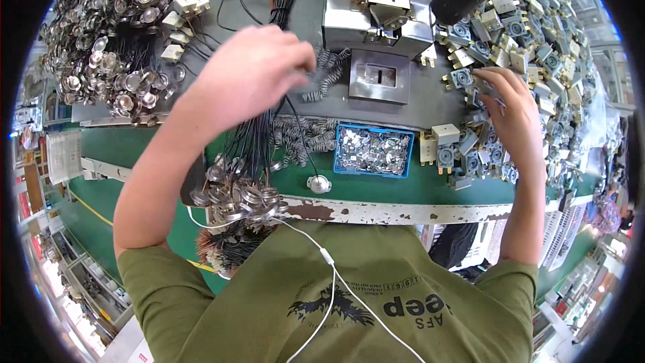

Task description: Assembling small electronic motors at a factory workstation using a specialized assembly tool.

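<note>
My left hand point(262, 64) is raised over the bench, left of the metal fixture, with its fingers curled. A black wire point(299, 128) runs up under it; the grip itself is hidden. At the wire's lower end a round metal cap point(319, 184) lies near the front edge. My right hand point(512, 104) is at the pile of grey-and-white switch-like blocks point(500, 27) on the right. Its thumb and forefinger are apart, with the fingertips beside one grey block point(461, 79) with brass terminals.
A metal fixture point(379, 17) stands at the back centre, with a square steel block point(380, 76) before it. Nearer are a blue tray point(338, 154) of small metal parts and loose springs point(302, 140). Capped wires point(101, 40) heap at left; another bundle point(245, 202) hangs over the front edge.
</note>
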The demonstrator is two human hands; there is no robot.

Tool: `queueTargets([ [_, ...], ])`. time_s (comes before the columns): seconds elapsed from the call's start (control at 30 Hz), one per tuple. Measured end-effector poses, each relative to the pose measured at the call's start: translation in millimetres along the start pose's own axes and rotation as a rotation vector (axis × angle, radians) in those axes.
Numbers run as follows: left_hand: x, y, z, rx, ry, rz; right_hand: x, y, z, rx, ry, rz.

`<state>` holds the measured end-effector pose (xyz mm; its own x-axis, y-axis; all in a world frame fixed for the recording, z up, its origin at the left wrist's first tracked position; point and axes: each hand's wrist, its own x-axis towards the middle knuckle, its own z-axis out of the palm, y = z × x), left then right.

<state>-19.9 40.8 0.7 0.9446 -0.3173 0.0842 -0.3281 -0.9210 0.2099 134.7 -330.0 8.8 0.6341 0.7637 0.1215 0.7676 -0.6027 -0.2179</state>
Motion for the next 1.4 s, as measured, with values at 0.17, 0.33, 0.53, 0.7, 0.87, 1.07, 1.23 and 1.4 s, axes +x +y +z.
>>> queueTargets([
  [0.17,1,16,19,0.08,-0.204,0.003,10,-56,10,0.279,0.222,-0.193],
  [0.33,-1,15,7,-0.082,-0.171,-0.088,37,-85,51,0.322,0.158,-0.281],
  [0.53,-7,9,12,-0.24,-0.044,-0.051,40,-78,73,0.325,0.133,-0.298],
  [0.7,-5,8,13,-0.311,0.021,-0.039,40,-82,75,0.243,0.192,-0.299],
  [0.87,-1,16,6,-0.575,0.027,-0.138,36,-101,63,0.265,0.256,-0.291],
  [1.07,-1,30,-3,-0.667,0.03,-0.203,49,-127,70,0.658,0.171,-0.289],
  [1.23,-1,30,-2,-0.636,0.081,-0.182,45,-133,68,0.795,0.102,-0.092],
  [1.4,-3,27,-3,-0.5,0.181,-0.116,49,-138,68,0.929,-0.003,0.03],
])
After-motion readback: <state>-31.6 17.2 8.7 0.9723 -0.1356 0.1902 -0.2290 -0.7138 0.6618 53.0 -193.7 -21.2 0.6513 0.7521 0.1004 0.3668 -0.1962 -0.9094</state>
